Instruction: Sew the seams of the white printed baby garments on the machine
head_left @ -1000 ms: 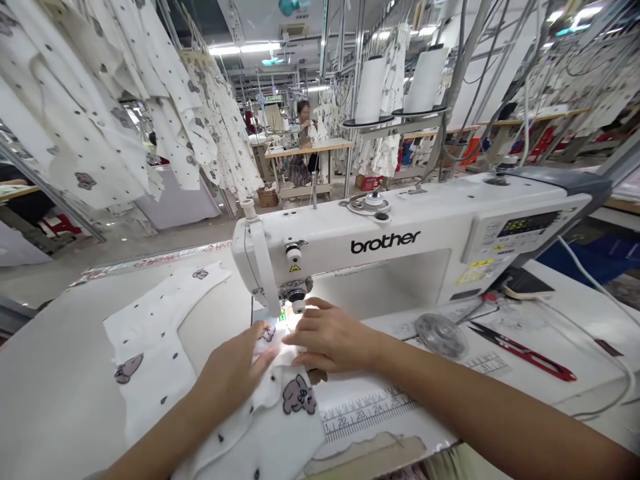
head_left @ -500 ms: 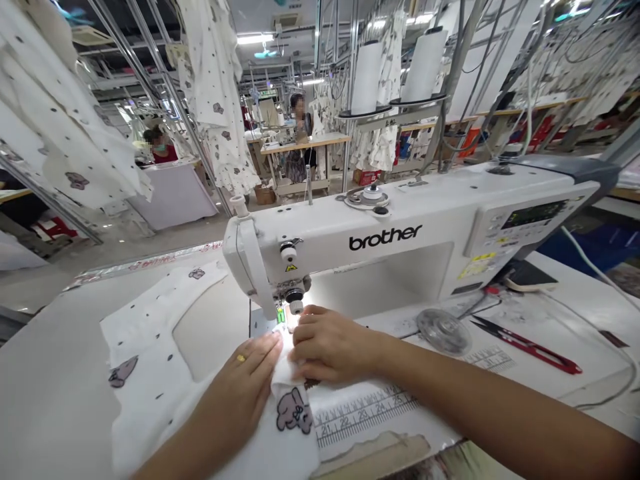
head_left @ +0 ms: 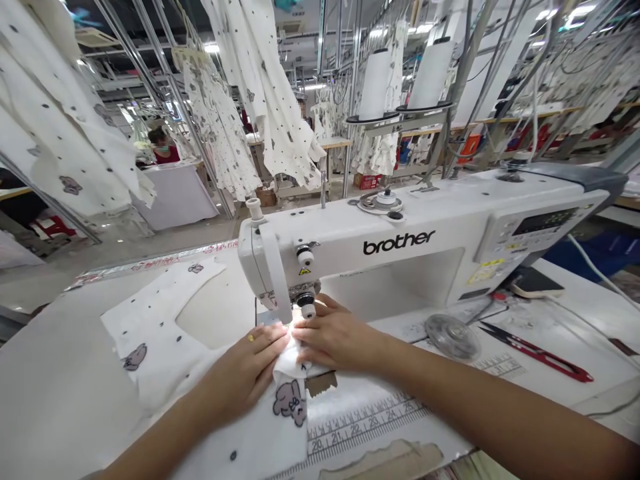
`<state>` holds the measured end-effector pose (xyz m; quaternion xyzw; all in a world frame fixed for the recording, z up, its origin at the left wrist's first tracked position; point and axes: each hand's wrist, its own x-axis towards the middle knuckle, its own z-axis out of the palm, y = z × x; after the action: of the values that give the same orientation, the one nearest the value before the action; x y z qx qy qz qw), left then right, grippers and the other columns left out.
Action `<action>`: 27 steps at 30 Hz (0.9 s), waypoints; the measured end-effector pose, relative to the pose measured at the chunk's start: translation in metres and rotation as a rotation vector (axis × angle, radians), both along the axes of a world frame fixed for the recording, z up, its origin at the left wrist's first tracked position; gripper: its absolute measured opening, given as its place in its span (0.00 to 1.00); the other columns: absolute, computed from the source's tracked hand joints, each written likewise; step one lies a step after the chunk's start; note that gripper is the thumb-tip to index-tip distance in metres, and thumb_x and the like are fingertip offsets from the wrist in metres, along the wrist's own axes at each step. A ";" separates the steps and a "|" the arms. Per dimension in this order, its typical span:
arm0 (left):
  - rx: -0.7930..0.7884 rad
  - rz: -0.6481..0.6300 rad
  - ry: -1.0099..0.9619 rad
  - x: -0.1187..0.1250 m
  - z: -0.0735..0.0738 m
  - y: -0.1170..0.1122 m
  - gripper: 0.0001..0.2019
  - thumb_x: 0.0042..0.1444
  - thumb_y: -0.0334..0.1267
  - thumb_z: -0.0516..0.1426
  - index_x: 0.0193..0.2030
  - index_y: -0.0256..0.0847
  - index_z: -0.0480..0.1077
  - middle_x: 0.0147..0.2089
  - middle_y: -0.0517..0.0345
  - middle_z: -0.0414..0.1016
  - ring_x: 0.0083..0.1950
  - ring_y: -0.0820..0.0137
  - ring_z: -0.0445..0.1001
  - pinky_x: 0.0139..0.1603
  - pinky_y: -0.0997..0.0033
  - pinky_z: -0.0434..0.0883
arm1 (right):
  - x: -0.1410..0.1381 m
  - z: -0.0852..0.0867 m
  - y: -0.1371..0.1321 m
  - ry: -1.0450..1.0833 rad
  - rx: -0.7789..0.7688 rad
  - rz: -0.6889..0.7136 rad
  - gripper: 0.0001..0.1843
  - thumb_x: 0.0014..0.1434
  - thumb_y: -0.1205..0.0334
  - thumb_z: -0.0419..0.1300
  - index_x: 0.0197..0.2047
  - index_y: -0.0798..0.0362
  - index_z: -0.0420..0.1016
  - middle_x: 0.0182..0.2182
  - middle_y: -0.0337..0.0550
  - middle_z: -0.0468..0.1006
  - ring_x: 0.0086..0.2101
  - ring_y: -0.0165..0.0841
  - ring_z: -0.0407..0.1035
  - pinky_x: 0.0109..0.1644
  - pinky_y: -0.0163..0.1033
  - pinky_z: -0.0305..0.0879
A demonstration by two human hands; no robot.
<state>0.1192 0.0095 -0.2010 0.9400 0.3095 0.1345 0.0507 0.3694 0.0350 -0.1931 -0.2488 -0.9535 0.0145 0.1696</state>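
A white fabric piece [head_left: 255,440] printed with dark dots and grey bunny-like figures lies across the machine bed, its folded edge under the needle area of a white Brother sewing machine [head_left: 330,243]. On its left side, my left hand [head_left: 253,363], with a gold ring, lies with fingers stretched out flat, fingertips close to the lit presser foot. My right hand [head_left: 340,337] is to the right of the needle, fingers bent and closed on the fabric's edge. The needle and foot are mostly hidden by glare, fingers and the machine head.
Right of my hands lie red-handled thread snips [head_left: 540,353], a clear round plastic piece [head_left: 453,337] and a dark phone-like block [head_left: 537,282]. A printed ruler [head_left: 360,427] runs along the table's front. Thread cones [head_left: 375,87] stand behind the machine. Printed garments [head_left: 280,100] hang beyond; a person [head_left: 164,147] sits at back left.
The view has shifted slightly, so the machine appears further right. The fabric has turned and slid a little at the needle. Both hands stay on it; a hanging garment has swung right.
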 end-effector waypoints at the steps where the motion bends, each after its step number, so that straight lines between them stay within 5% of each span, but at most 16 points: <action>1: 0.000 0.010 -0.004 0.000 -0.001 0.000 0.27 0.65 0.30 0.49 0.70 0.46 0.55 0.67 0.51 0.66 0.67 0.60 0.65 0.67 0.54 0.66 | 0.000 0.000 0.000 -0.008 0.004 -0.003 0.15 0.69 0.49 0.54 0.43 0.52 0.73 0.42 0.38 0.79 0.51 0.36 0.64 0.65 0.46 0.44; 11: -0.004 0.072 0.009 -0.003 -0.006 0.003 0.26 0.66 0.32 0.49 0.70 0.47 0.56 0.67 0.53 0.66 0.67 0.61 0.64 0.66 0.55 0.68 | 0.002 -0.001 0.002 -0.023 -0.063 -0.021 0.21 0.66 0.43 0.56 0.48 0.52 0.71 0.46 0.41 0.78 0.52 0.39 0.62 0.67 0.49 0.42; 21: -0.053 0.027 0.050 -0.004 0.002 0.009 0.25 0.67 0.32 0.47 0.70 0.47 0.54 0.65 0.51 0.66 0.66 0.61 0.65 0.65 0.57 0.68 | 0.010 -0.003 0.001 0.050 0.037 0.097 0.17 0.69 0.48 0.54 0.51 0.51 0.72 0.47 0.40 0.78 0.50 0.36 0.64 0.68 0.47 0.40; 27: -0.045 0.006 0.087 -0.006 0.005 0.017 0.24 0.68 0.32 0.46 0.70 0.45 0.54 0.65 0.49 0.66 0.65 0.62 0.65 0.63 0.58 0.68 | 0.010 -0.001 -0.001 0.014 -0.033 0.096 0.14 0.69 0.50 0.55 0.49 0.49 0.73 0.45 0.38 0.77 0.50 0.34 0.64 0.69 0.48 0.37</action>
<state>0.1129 0.0268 -0.1955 0.9427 0.3170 0.0865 0.0581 0.3791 0.0345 -0.1940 -0.2053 -0.9627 0.0403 0.1714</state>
